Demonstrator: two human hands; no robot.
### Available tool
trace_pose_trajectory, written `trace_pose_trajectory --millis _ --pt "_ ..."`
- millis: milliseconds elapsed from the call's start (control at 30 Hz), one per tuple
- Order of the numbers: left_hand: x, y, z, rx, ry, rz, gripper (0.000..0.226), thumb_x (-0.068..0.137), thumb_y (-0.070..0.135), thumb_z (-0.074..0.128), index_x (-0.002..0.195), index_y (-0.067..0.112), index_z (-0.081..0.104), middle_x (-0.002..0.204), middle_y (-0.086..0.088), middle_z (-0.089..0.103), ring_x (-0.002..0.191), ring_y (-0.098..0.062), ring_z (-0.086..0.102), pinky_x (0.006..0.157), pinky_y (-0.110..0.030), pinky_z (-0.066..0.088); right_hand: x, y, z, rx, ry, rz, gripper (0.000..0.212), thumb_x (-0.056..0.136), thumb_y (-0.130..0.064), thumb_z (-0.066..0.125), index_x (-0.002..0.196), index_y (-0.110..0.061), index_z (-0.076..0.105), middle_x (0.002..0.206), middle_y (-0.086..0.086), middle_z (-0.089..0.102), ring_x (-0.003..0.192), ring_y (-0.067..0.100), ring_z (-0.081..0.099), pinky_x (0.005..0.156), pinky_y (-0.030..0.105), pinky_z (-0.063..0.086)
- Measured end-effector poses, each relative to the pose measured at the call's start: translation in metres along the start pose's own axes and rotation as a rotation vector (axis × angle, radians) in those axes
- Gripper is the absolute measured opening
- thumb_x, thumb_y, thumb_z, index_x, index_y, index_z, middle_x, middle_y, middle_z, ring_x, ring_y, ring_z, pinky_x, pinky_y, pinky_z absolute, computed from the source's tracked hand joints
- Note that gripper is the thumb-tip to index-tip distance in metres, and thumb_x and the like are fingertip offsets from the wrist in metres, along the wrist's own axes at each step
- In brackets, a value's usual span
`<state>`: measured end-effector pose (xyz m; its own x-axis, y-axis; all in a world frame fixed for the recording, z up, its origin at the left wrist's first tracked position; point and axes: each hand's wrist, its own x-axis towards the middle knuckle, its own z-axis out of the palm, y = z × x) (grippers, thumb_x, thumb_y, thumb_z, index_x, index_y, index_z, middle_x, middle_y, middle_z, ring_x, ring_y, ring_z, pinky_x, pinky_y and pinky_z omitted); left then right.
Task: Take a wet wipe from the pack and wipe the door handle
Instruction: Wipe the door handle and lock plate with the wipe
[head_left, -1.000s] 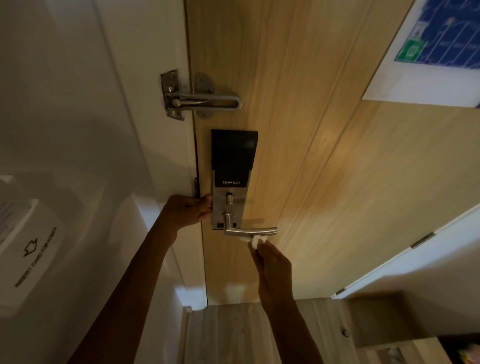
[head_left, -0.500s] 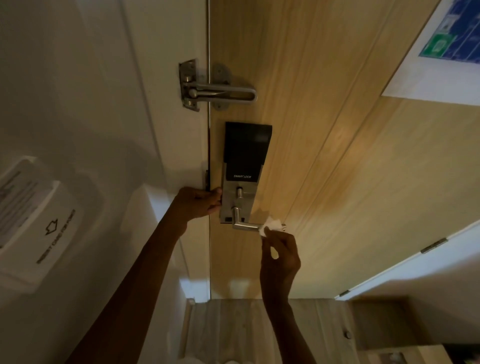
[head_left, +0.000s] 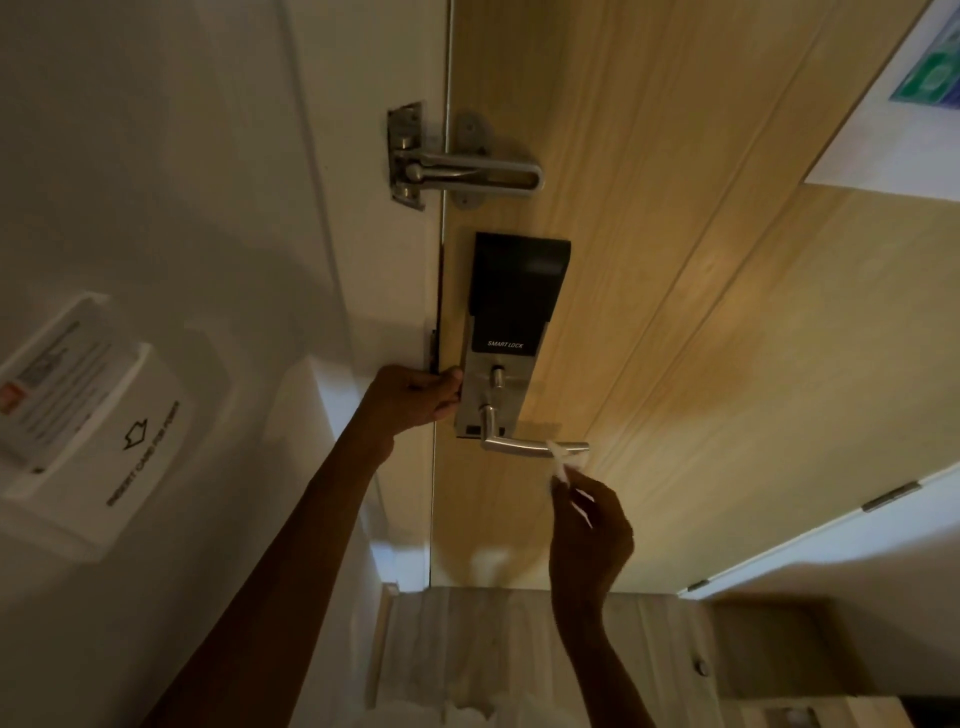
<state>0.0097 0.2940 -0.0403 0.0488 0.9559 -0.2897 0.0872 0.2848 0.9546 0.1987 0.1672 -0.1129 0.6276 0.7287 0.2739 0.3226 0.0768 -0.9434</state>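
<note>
A silver lever door handle (head_left: 514, 445) sticks out to the right from a smart lock plate (head_left: 511, 338) on the wooden door (head_left: 675, 312). My right hand (head_left: 589, 530) is just below the handle's free end and pinches a small white wet wipe (head_left: 560, 462), which touches the underside of the lever near its tip. My left hand (head_left: 413, 397) grips the door's edge right beside the lock plate. The wipe pack is not visible.
A metal swing-bar door guard (head_left: 462, 169) sits above the lock. A white key-card holder (head_left: 88, 415) hangs on the left wall. A notice sheet (head_left: 893, 104) is on the door at top right. Wood floor (head_left: 493, 649) lies below.
My right hand slid the wipe along the lever toward its free end and dropped slightly below it. The view shifted left. My left hand kept its hold on the door edge.
</note>
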Motion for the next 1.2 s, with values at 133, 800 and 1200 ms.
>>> trace_pose_trajectory --millis 133,800,1200 --pt "-0.003 0.004 0.001 -0.027 -0.026 -0.002 0.031 0.085 0.028 0.070 0.098 0.000 0.073 0.094 -0.012 0.076 0.089 -0.018 0.074 0.076 -0.022 0.058 -0.003 0.000 -0.008 0.461 -0.176 0.635 0.022 0.094 -0.002 0.056 0.114 -0.001 0.064 0.100 0.005 0.068 0.099 0.006 0.069 0.077 0.018 0.053" --pt "-0.012 0.010 0.003 -0.067 -0.033 -0.010 0.012 0.086 0.024 0.069 0.090 0.013 0.073 0.092 -0.005 0.076 0.087 -0.012 0.073 0.074 -0.019 0.058 0.047 -0.036 -0.056 0.516 -0.108 0.537 0.029 0.092 -0.004 0.057 0.121 -0.001 0.063 0.117 0.013 0.069 0.107 0.020 0.067 0.094 0.036 0.054" --pt "-0.008 0.007 0.001 -0.017 -0.010 -0.038 0.020 0.082 0.030 0.072 0.086 0.010 0.073 0.096 -0.018 0.074 0.097 -0.029 0.071 0.090 -0.038 0.056 0.035 -0.050 0.001 1.028 -0.159 1.319 0.047 0.083 0.009 0.057 0.129 0.013 0.050 0.128 0.029 0.057 0.092 0.031 0.064 0.055 0.031 0.060"
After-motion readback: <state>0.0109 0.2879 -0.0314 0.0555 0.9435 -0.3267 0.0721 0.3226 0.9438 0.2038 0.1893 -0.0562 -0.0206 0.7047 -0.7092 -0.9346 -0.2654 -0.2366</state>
